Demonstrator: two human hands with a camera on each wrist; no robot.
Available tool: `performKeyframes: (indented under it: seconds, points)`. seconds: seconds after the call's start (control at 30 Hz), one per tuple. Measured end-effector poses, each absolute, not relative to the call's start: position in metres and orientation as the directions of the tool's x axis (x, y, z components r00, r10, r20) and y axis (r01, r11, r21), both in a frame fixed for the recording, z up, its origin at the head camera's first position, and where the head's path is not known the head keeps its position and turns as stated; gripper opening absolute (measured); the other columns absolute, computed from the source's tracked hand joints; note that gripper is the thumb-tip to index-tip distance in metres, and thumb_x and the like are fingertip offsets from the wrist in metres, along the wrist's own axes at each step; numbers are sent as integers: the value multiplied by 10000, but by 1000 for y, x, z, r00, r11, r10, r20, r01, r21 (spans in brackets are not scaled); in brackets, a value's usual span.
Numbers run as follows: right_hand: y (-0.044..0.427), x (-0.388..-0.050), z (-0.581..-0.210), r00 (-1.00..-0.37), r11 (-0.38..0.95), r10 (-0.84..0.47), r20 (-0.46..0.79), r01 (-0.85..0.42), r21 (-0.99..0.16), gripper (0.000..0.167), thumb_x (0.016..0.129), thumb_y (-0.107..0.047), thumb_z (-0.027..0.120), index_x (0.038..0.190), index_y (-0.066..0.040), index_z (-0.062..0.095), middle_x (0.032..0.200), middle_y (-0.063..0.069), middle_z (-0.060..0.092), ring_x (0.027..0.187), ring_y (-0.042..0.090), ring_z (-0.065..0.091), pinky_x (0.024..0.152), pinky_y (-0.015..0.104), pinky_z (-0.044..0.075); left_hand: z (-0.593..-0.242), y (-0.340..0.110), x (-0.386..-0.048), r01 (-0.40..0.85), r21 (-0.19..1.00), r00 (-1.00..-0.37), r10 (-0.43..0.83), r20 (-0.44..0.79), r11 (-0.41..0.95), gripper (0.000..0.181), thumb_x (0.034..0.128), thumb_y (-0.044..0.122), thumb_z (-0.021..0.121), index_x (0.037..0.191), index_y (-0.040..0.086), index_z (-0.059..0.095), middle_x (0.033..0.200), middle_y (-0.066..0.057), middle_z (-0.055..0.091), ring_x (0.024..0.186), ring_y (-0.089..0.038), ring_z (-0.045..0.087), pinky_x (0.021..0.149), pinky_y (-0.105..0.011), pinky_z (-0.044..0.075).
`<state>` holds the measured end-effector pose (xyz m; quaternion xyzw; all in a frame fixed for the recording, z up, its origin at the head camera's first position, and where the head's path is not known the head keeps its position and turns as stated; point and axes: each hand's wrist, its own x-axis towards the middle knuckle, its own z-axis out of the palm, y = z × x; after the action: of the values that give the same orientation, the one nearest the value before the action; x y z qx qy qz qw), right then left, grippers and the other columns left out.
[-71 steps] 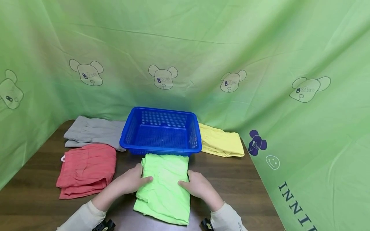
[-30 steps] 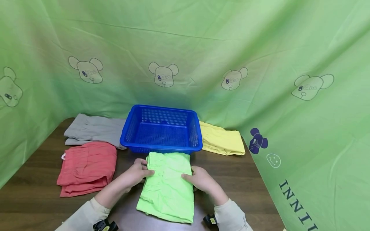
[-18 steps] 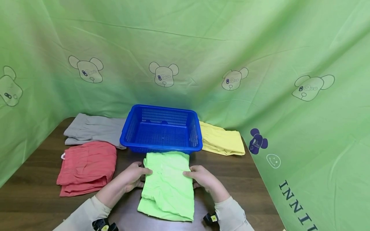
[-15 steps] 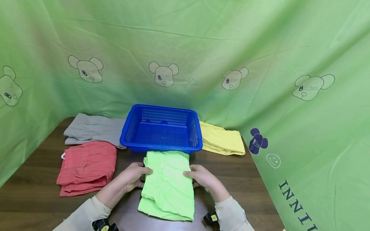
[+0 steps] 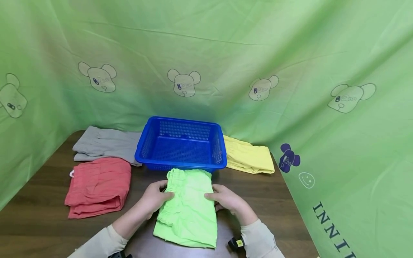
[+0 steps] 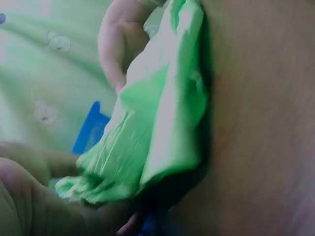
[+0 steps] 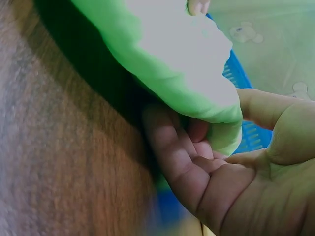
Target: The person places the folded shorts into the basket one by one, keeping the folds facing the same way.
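Folded bright-green pants (image 5: pixel 191 211) with a gathered elastic waistband are in front of me, just before the blue basket. My left hand (image 5: pixel 154 196) grips their left edge, thumb on top and fingers mostly hidden underneath. On the opposite edge my right hand (image 5: pixel 228 200) pinches the cloth, its thumb above and its fingers curled below. In the right wrist view, the right hand's fingers (image 7: pixel 172 147) reach under the green pants (image 7: pixel 167 64). The left wrist view shows the pants (image 6: pixel 162 113) hanging between both hands, off the tabletop at least in part.
The blue perforated basket (image 5: pixel 180 166) stands behind the pants. Folded red pants (image 5: pixel 100 186) with a white cord end lie at left. Folded grey cloth (image 5: pixel 108 143) is behind them, and folded yellow cloth (image 5: pixel 250 157) lies right of the basket. A green curtain (image 5: pixel 206 43) encloses the wooden table (image 5: pixel 258 193).
My left hand has shifted slightly right, bringing the waistband edge inward, so the upper part of the green pants looks narrower. The right hand has stayed nearly in place.
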<state>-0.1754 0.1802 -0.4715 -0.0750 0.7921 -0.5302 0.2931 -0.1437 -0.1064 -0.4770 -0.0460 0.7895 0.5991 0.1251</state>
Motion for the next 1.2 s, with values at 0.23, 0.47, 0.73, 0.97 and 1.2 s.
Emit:
performKeyframes:
  seconds: [0.23,0.47,0.73,0.97,1.2]
  points:
    - [178,-173,-472,-818,370,-428,-384,229,-900,596,1016,-277,642,1481,-1,393,1126,114,666,892,186,680,721,382,601,-474,-118,-149,-355,921,-894,230,-384,158,781,949,62,707,1586,-32,265,1353,-256,570,938,-269,711,724,-481,621]
    - [175,-174,-474,-840,331,-425,-337,203,-922,545,1024,-164,613,1485,25,393,1012,77,708,767,143,680,629,305,572,-483,-119,-150,-373,910,-892,199,-405,179,785,926,-15,696,1563,21,239,1261,-242,577,790,-284,713,622,-492,610]
    - [175,-173,-465,-854,302,-434,-288,163,-939,385,1009,-58,598,1365,52,504,889,25,714,675,104,656,566,261,528,-476,-125,-151,-388,904,-867,262,-423,176,531,915,10,719,1385,-51,479,1137,-170,671,874,-275,726,685,-484,621]
    - [178,-166,-445,-851,341,-448,-273,119,-932,361,1001,-86,615,1331,28,523,833,22,676,592,95,580,508,254,431,-457,-127,-147,-357,915,-858,320,-402,189,654,908,22,730,1465,-41,393,1249,-190,616,924,-265,703,707,-489,617]
    - [181,-162,-431,-809,321,-510,-292,136,-937,408,1017,-178,625,1367,-19,487,843,8,640,591,105,542,513,255,416,-441,-128,-138,-318,930,-867,341,-363,183,711,944,113,718,1533,14,333,1340,-180,581,1011,-262,672,746,-481,598]
